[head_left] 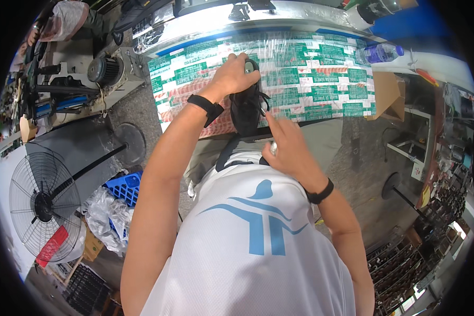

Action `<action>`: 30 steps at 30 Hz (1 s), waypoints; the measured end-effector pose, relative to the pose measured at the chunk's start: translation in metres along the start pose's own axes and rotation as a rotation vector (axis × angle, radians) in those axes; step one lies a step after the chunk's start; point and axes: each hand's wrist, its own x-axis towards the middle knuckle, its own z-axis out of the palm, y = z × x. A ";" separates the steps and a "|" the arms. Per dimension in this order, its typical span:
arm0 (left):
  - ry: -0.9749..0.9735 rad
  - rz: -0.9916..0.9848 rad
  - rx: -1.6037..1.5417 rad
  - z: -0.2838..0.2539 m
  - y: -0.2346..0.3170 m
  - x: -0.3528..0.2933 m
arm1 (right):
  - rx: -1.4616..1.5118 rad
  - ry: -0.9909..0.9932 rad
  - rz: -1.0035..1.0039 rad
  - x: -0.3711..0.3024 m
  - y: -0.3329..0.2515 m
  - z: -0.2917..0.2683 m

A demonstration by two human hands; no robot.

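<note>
A black lace-up shoe (244, 111) lies toe toward me on the near part of a bench top covered in green-and-white printed tape. My left hand (234, 78) is closed round its heel end, and the grey insole (249, 66) shows at the opening. Beside the shoe, my right hand (290, 146) is closed on a slim silver tool (273, 148), its index finger pointing at the shoe's right side. A shiny tip shows against the shoe near that finger. The fingers hide most of the tool, so I cannot tell its kind.
The taped bench top (326, 79) extends to both sides, with a purple-labelled bottle (383, 52) at its far right. A cardboard box (388, 96) adjoins its right end. At left stand a floor fan (45, 205), a blue crate (124, 188) and a motor (104, 70).
</note>
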 end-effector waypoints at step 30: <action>0.085 0.077 -0.018 -0.022 0.016 -0.002 | 0.184 -0.077 -0.017 0.047 -0.008 0.012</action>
